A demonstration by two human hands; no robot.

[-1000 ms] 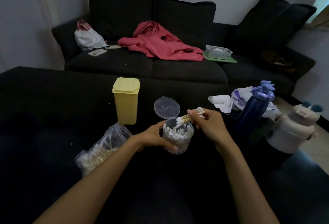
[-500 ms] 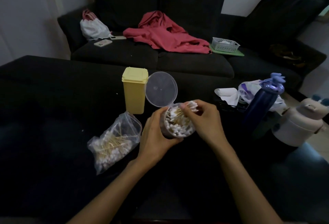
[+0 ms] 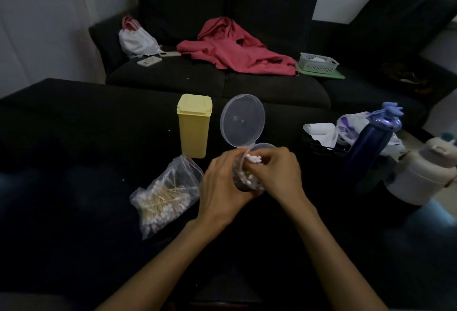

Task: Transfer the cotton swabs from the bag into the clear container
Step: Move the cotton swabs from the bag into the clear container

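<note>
A clear round container [image 3: 249,182] full of cotton swabs [image 3: 252,160] stands on the black table, its hinged clear lid [image 3: 242,121] flipped up behind it. My left hand [image 3: 223,187] wraps around the container's left side. My right hand [image 3: 277,172] lies over its mouth, fingers closed on swabs and pressing them in. A clear plastic bag [image 3: 165,194] with many more wooden-stick swabs lies to the left of my left hand, its mouth toward the container.
A yellow lidded box [image 3: 194,128] stands just behind the bag. At the right are a dark blue bottle [image 3: 371,145], crumpled white paper [image 3: 321,132] and a cream flask [image 3: 425,174]. A dark sofa [image 3: 222,81] with a red garment lies beyond the table.
My right hand has brought its bunch of swabs down from above the rim into the container's mouth. The container tilted toward me and its lid swung up. My left hand has shifted its grip.
</note>
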